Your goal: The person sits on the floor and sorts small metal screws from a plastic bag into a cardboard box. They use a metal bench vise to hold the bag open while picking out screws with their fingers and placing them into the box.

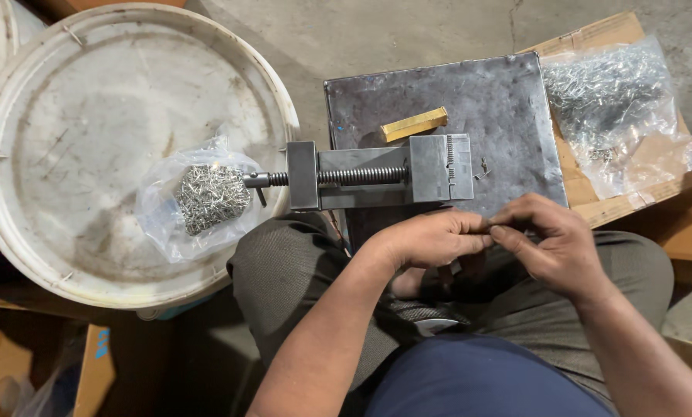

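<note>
Seated person, viewed from above, knees drawn up in grey-brown trousers (pixel 284 278). Both hands meet just in front of the near edge of a dark, scuffed steel plate (pixel 508 116). Left hand (pixel 427 243) with fingers curled in, tips pinched toward the right hand (pixel 551 243); right thumb and forefinger pinched likewise. A tiny metal piece (pixel 489 226) sits between the fingertips of both hands, too small to tell its shape.

On the plate: a small grey steel machine vise (pixel 381 176) lying along the near edge, its threaded screw exposed, handle end overhanging to the left. Behind it a short brass-coloured rectangular bar (pixel 414 124), lying at a slant. A small bent wire clip (pixel 482 170) just beside the vise's right end.

Left of the plate: a large round white plastic bucket lid (pixel 91 116), dirty, bearing a clear plastic bag of small silvery metal pieces (pixel 207 199). Right of the plate: a second clear bag of similar silvery pieces (pixel 616 100) on brown cardboard (pixel 593 35)
</note>
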Motion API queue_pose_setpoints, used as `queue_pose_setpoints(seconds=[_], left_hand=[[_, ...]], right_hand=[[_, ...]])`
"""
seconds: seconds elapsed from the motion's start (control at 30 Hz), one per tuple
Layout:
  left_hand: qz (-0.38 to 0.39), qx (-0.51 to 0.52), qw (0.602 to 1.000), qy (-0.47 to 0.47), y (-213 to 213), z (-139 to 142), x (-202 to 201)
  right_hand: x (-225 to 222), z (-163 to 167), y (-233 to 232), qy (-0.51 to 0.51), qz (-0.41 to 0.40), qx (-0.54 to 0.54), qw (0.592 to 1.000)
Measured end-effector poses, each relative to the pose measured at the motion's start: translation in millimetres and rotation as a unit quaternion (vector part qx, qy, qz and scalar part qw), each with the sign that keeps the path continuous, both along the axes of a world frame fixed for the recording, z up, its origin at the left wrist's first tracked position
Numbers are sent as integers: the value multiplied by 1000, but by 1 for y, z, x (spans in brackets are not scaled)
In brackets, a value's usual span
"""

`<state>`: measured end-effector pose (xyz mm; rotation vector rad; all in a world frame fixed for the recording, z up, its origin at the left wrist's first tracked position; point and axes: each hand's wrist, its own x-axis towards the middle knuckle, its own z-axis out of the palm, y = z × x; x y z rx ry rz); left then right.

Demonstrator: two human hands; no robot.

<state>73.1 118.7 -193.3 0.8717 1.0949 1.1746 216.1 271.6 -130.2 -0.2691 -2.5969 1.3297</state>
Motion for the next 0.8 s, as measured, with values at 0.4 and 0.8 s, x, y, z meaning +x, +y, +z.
queue_pose_setpoints(seconds=[0.4,0.8], left_hand=[[3,-95,993,73,-13,30,-5],[-2,-129,990,61,-13,43,-6]], right_hand=[[-66,38,-21,101,16,136,985],[-68,35,-21,93,39,173,980]])
